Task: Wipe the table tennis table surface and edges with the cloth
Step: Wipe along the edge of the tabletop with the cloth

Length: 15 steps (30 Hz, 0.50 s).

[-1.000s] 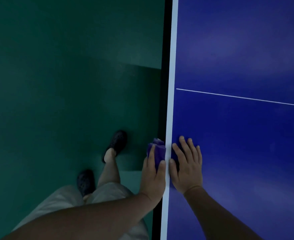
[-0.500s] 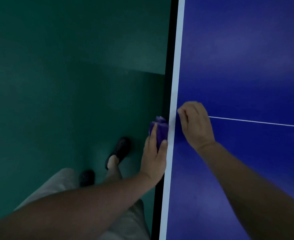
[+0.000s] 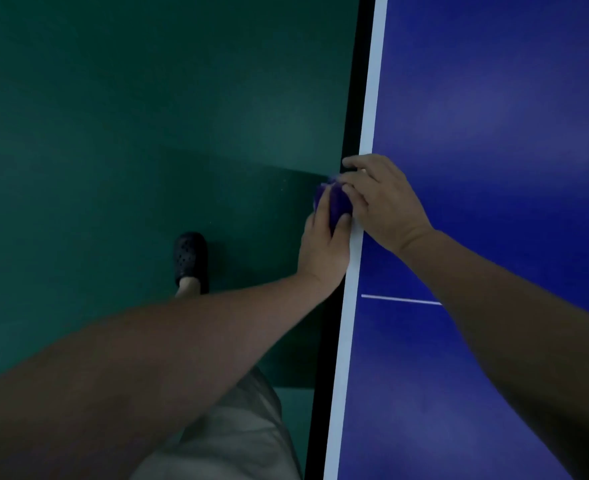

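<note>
- L hand (image 3: 324, 244) grips purple cloth (image 3: 336, 202) against side edge of blue table (image 3: 494, 168), fingers curled round it.
- R hand (image 3: 379, 199) lies over white edge line (image 3: 352, 306), fingertips curled onto cloth top.
- Dark shoe (image 3: 191, 259) on green floor (image 3: 113, 133).

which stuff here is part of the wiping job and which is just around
Part of the job:
cloth
table and its white edge line
left hand, gripping the cloth
right hand, touching the cloth

Just around:
green floor
dark shoe

Dim, murky light, soft sheen on table (image 3: 494, 109), forearms in shadow, slight blur throughout
</note>
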Each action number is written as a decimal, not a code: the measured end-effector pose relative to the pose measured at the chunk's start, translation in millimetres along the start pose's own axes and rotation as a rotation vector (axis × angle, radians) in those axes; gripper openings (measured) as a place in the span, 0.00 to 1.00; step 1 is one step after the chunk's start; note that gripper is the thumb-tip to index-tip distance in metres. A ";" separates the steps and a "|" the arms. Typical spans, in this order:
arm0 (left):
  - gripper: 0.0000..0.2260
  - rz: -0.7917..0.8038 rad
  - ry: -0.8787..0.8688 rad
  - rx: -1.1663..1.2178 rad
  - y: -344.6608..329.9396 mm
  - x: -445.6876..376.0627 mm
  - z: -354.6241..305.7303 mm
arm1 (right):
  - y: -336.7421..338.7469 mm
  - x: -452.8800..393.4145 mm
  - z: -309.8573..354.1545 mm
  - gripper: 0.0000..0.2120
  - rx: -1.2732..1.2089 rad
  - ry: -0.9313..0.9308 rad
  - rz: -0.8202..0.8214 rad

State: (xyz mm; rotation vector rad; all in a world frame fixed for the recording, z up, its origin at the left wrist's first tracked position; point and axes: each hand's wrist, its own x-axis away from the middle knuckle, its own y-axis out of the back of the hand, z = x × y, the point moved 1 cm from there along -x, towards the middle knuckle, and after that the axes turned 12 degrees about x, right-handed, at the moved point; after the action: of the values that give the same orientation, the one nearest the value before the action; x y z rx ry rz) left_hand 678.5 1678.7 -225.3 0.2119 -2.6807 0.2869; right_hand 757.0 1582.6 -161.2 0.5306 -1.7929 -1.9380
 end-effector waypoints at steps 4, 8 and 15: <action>0.26 0.041 0.045 -0.005 8.5 46.9 23.4 | -6.4 -27.7 -36.3 0.22 0.147 0.004 0.077; 0.24 0.048 0.045 -0.026 13.4 94.9 27.1 | -18.4 -32.7 -52.3 0.26 0.164 -0.029 0.078; 0.27 -0.042 0.120 -0.060 -7.6 -35.4 -24.1 | -20.3 -31.9 -56.9 0.27 0.146 -0.153 0.033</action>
State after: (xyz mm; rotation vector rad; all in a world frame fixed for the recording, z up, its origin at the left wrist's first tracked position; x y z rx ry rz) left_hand 721.3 1680.6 -218.1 0.2249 -2.5584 0.2000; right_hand 813.9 1554.7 -186.7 0.4070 -2.0367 -1.8800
